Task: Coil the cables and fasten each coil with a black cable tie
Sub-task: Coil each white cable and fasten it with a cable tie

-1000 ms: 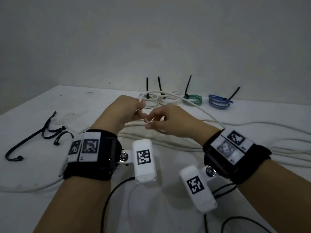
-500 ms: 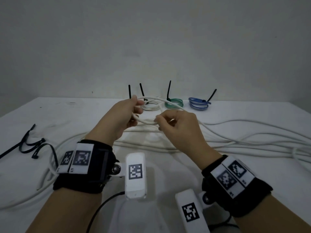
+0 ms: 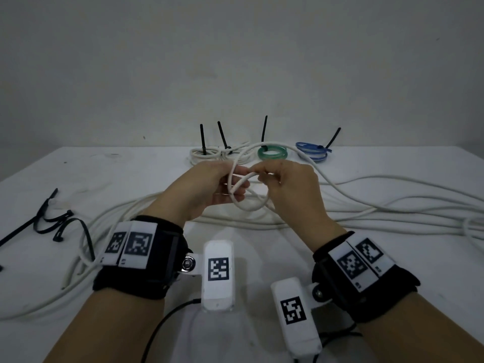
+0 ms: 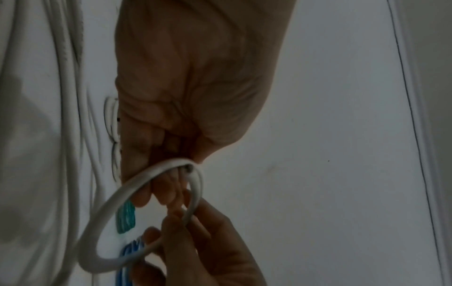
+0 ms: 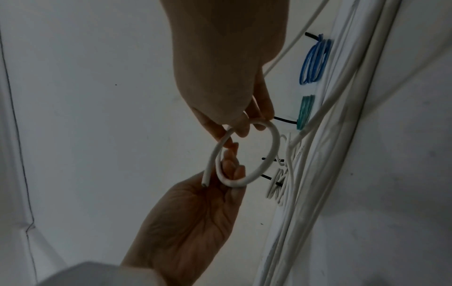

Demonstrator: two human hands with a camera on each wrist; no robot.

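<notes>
Both hands hold a small loop of white cable (image 3: 251, 206) above the table's middle. My left hand (image 3: 231, 186) grips the loop where the cut end (image 5: 205, 181) crosses it. The fingertips of my right hand (image 3: 259, 176) pinch the loop's top. From there the cable arcs back over the green coil (image 3: 272, 153) and trails off to the right. In the left wrist view the loop (image 4: 110, 211) hangs below my left fingers (image 4: 168, 193). In the right wrist view my right hand (image 5: 240, 123) pinches the loop (image 5: 270, 154). Loose black cable ties (image 3: 52, 221) lie at the left.
Tied coils stand along the back edge: two white ones (image 3: 209, 154), the green one and a blue one (image 3: 313, 153), each with a black tie tail sticking up. Long runs of white cable (image 3: 392, 216) sprawl across the table (image 3: 392, 163) from left to far right.
The short stretch of cable pinched between the hands has been bent round into a full small loop. Both hands sit a little further back and higher.
</notes>
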